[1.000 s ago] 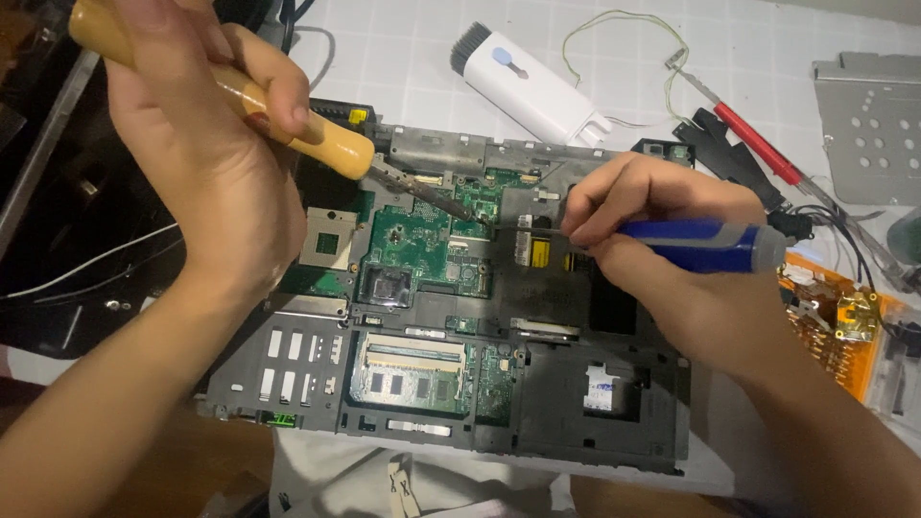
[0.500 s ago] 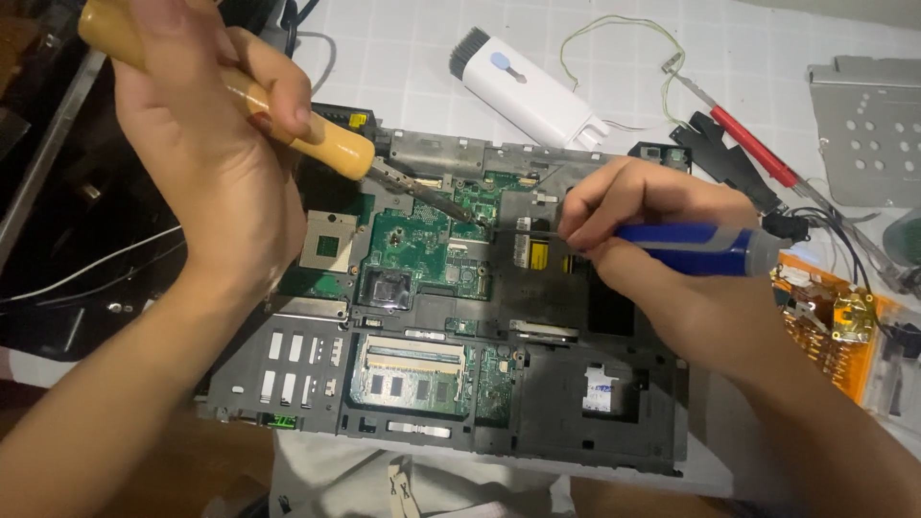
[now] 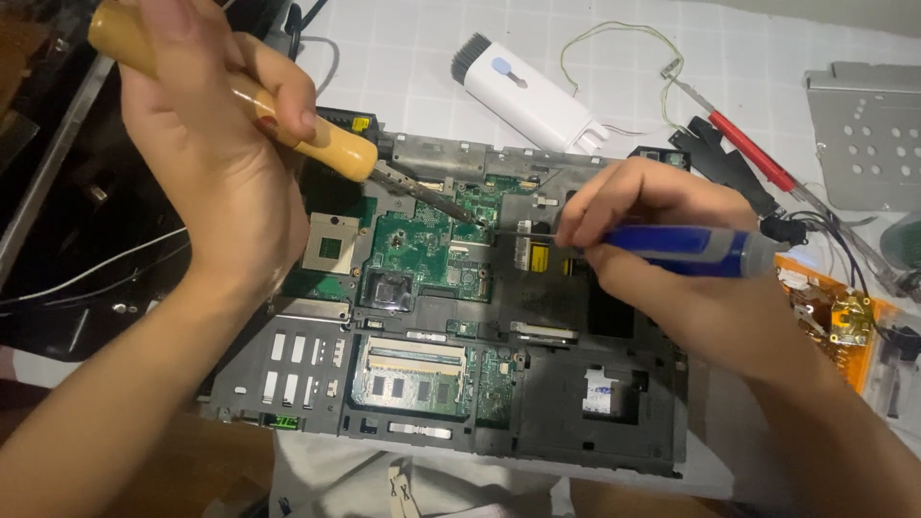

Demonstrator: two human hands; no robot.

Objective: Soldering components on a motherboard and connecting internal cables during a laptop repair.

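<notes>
While your left hand (image 3: 206, 144) closes around the wooden handle of a soldering iron (image 3: 326, 149), fingers wrapped fully about it, the iron slants down and to the right so that its metal tip meets the green motherboard (image 3: 422, 245) near the board's upper middle. The board sits inside an opened laptop chassis (image 3: 595, 422), which lies on a white gridded mat (image 3: 403, 67) and reaches to the mat's near edge. On the board's left part you can see a square processor socket (image 3: 331, 247), and below it, toward the chassis's near edge, a memory module (image 3: 408, 379) in its slot.

Your right hand (image 3: 672, 278) pinches a blue-handled screwdriver (image 3: 686, 249) between thumb and fingertips, held nearly level, its thin shaft pointing left and ending just beside the iron's tip.

Toward the mat's far edge lies a white cleaning brush tool (image 3: 528, 91) with dark bristles at its left end, tilted. Right of it, a red-handled tool (image 3: 753, 153) lies slanted beside black parts, and a perforated metal plate (image 3: 868, 134) sits at the far right corner. At the right edge, an orange flex piece (image 3: 844, 321) rests just beside your right wrist.
</notes>
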